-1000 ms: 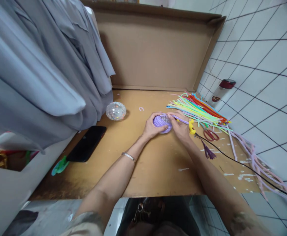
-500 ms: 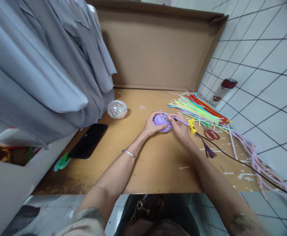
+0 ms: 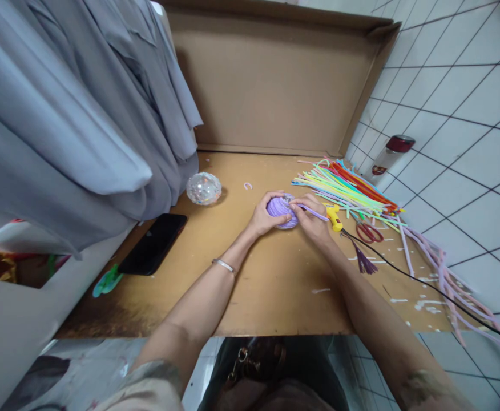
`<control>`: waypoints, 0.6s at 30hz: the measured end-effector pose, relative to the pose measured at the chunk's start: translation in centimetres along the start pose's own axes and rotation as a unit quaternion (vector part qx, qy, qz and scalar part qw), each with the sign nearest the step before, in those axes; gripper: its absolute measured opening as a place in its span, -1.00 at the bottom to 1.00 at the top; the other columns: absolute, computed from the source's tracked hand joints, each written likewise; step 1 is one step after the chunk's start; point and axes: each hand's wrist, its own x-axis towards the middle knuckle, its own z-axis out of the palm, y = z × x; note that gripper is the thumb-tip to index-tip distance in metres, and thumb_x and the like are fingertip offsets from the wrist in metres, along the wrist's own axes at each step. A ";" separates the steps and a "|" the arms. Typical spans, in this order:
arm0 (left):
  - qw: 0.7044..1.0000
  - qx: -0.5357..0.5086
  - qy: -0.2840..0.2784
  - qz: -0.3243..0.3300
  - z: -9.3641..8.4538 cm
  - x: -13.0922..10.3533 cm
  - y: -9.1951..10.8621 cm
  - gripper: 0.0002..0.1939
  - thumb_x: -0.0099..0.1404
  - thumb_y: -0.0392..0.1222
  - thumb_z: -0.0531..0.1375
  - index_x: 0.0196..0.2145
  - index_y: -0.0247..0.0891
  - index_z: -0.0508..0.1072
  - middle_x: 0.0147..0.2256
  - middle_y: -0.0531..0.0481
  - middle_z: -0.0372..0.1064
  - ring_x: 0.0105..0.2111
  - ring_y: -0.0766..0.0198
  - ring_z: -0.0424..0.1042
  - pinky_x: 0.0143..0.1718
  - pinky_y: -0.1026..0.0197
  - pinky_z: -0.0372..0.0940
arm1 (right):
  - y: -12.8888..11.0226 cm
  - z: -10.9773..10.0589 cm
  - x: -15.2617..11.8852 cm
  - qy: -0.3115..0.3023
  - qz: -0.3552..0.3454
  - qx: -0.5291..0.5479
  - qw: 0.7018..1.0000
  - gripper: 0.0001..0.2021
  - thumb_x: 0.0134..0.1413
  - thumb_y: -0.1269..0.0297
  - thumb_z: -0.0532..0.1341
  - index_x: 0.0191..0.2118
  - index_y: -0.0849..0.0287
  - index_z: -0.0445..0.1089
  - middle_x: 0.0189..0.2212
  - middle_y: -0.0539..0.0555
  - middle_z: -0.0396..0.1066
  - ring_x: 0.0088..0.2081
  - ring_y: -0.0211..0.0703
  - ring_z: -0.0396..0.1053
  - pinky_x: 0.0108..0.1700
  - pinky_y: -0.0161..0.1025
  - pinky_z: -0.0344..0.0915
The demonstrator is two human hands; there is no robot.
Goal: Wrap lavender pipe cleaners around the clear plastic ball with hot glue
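Observation:
A round ball point(image 3: 281, 212) wrapped in coils of purple pipe cleaner is held above the table's middle. My left hand point(image 3: 263, 220) curls around its left side, thumb across the front. With thumb and fingers closed, my right hand point(image 3: 312, 220) pinches a purple pipe cleaner point(image 3: 317, 213) against the ball's upper right side. The strip's loose end points right, past my knuckles. A small uncovered greyish patch shows near the top of the ball. Just right of my right hand lies a yellow glue gun point(image 3: 334, 218) with a black cord.
Right of my hands lie a bundle of colourful pipe cleaners point(image 3: 353, 191), red-handled scissors point(image 3: 370, 233) and a purple tassel point(image 3: 365, 261). A clear faceted bowl point(image 3: 204, 189) and a black phone point(image 3: 153, 244) sit left. Behind stands a cardboard panel point(image 3: 271, 85); a bottle point(image 3: 389, 157) is by the tiled wall.
Almost nothing differs. My right fingertips have shifted slightly left along the ball, and the pipe cleaner's loose end has moved a little with them.

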 end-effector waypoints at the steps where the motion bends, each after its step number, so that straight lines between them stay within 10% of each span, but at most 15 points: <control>1: 1.000 0.001 -0.001 0.000 0.0 0.0 0.0 -0.38 -0.06 -0.08 0.47 -0.05 -0.22 0.41 0.14 -0.24 0.42 0.17 -0.03 0.42 0.27 -0.09 0.20 | 0.0 0.0 0.0 -0.001 0.001 -0.003 1.000 -0.76 0.22 0.11 0.16 -0.36 0.06 0.51 -0.38 0.06 0.49 -0.27 -0.08 0.41 -0.16 -0.11 0.38; 18: 1.000 -0.014 -0.001 -0.001 -0.1 -0.1 0.3 -0.32 -0.03 0.19 0.46 -0.06 -0.23 0.43 0.13 -0.26 0.43 0.18 -0.03 0.41 0.27 -0.08 0.19 | 0.2 -0.1 -0.3 -0.019 -0.023 0.007 1.000 -0.79 0.23 0.16 0.16 -0.33 0.06 0.51 -0.33 0.08 0.49 -0.25 -0.07 0.42 -0.14 -0.08 0.39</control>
